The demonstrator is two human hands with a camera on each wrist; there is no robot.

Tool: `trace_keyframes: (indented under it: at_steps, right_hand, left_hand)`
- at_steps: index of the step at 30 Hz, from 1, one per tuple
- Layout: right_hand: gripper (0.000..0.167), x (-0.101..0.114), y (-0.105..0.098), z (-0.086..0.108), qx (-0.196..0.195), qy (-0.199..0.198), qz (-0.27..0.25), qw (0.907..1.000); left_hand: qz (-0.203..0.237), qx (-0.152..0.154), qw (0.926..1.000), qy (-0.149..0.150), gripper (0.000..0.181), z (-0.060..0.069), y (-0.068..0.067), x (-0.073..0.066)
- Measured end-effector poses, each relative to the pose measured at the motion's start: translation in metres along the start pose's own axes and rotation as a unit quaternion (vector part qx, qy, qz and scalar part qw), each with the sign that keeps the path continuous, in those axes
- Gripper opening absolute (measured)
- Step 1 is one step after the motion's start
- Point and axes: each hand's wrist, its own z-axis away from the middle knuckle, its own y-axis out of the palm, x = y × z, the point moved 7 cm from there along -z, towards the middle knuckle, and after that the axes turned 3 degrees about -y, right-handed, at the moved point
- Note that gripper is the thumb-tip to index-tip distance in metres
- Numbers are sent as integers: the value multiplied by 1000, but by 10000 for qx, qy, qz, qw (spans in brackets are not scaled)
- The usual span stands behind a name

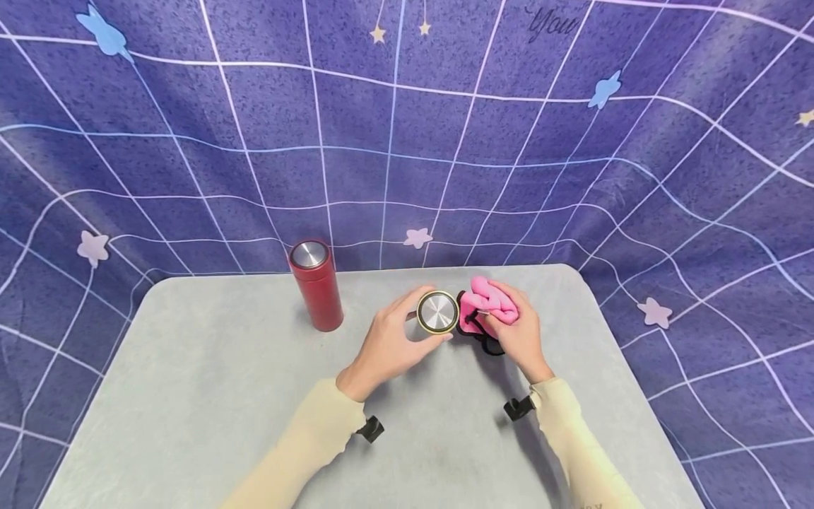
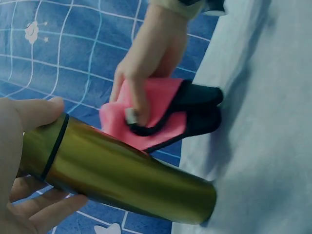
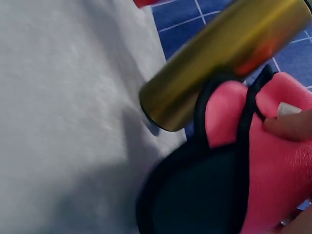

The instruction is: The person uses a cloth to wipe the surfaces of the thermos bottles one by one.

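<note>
- the gold flask (image 2: 126,170) is gleaming in a plain olive tone, its top (image 1: 437,312) shining silver
- the cloth piece (image 3: 282,180) is showing bright pink, its edging (image 3: 246,117) showing black
- the red flask (image 1: 321,300) is wearing a deep, unpatterned shade, its lid (image 1: 309,254) gleaming silver
- the backdrop (image 1: 356,177) is showing speckled violet-blue, white and pale-blue lines forming a grid, lilac, blue and cream stars (image 1: 417,237) dotting it
- the surface (image 1: 222,382) is showing mottled grey
- the sleeves (image 1: 311,424) are showing cream

The grey table (image 1: 210,382) is brightly lit and softly shadowed in the head view, while both wrist views are rendered dimmer and blurrier.
</note>
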Motion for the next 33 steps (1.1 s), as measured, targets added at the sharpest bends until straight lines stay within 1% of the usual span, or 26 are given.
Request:
trace_keyframes:
  at_steps: [1,2,3,4,6,8,11,13,16,18,20,22,24,25,28,33]
  right_hand:
    - [62,-1,0,-3,40,130,46,9999]
    - [63,-7,0,-5,67,226,39,9997]
    - [64,-13,0,-8,73,295,-1,9995]
    - [63,-14,-1,-11,68,345,-91,9993]
    - [59,-15,-1,-17,134,486,-522,9974]
    - [52,-13,0,-22,268,674,-997,9924]
    - [44,-8,4,-30,573,1017,-1822,9763]
    - [45,-3,8,-35,797,1178,-2266,9635]
    - [51,8,15,-42,1133,1245,-2856,9434]
    - [53,17,21,-46,1393,1219,-3079,9332]
    - [53,27,29,-47,1792,1140,-3131,9257]
    - [52,34,39,-47,2260,1015,-3044,9197]
    - [49,40,48,-47,2658,835,-2870,9165]
    - [48,41,52,-48,2790,768,-2800,9153]
    - [46,42,58,-49,2914,690,-2618,9175]
    - [40,37,64,-49,2834,876,-2460,9228]
  left_hand:
    - [-74,-43,9999,58,76,3,0,-1]
    - [-133,-79,9998,110,75,5,-1,-1]
    - [-181,-110,9997,142,75,7,-1,-2]
    - [-238,-142,9995,166,74,8,-2,-2]
    - [-309,-183,9991,215,73,10,-3,-3]
    - [-311,-196,9991,234,72,12,-4,-3]
    - [-273,-190,9992,229,75,13,-5,-4]
    - [-176,-176,9994,227,76,14,-4,-4]
    - [-35,-159,9996,236,76,14,-3,-5]
    - [2,-164,9995,261,75,14,-2,-5]
    - [-75,-177,9993,307,74,14,-2,-6]
    - [-178,-196,9990,371,74,13,-2,-6]
    - [-239,-209,9986,432,75,13,-2,-7]
    - [-249,-214,9984,459,75,12,-2,-8]
    - [-203,-212,9984,480,75,11,-2,-8]
    - [-89,-201,9988,449,76,10,-3,-8]
